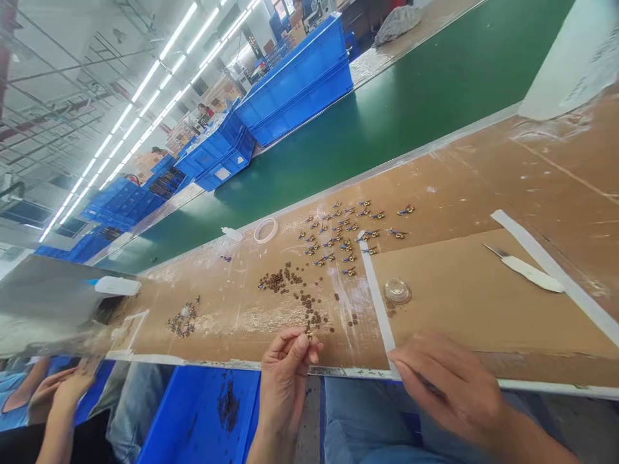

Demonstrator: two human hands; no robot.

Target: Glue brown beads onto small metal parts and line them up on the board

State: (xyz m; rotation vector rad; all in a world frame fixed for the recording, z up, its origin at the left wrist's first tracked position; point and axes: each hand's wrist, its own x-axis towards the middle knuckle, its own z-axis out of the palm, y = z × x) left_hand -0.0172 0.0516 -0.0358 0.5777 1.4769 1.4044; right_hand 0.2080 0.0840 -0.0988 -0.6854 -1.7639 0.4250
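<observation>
While left fingers (285, 336) pinch a tiny piece (310, 336), round brown discs (276, 281), glossy cardboard (251, 312)

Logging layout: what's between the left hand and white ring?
Head view: small brown discs, some heaped, some scattered, lie between the left hand and white ring.

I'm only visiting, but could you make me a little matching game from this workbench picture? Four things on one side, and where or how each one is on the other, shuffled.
Things:
1. left hand
2. brown discs
3. clear round dish
4. green belt

Where or how:
A. loose, partly heaped, partly scattered
B. along the far side of the brown table
C. pinching a tiny piece
D. just right of a white strip

Pairs: 1-C, 2-A, 3-D, 4-B
</observation>
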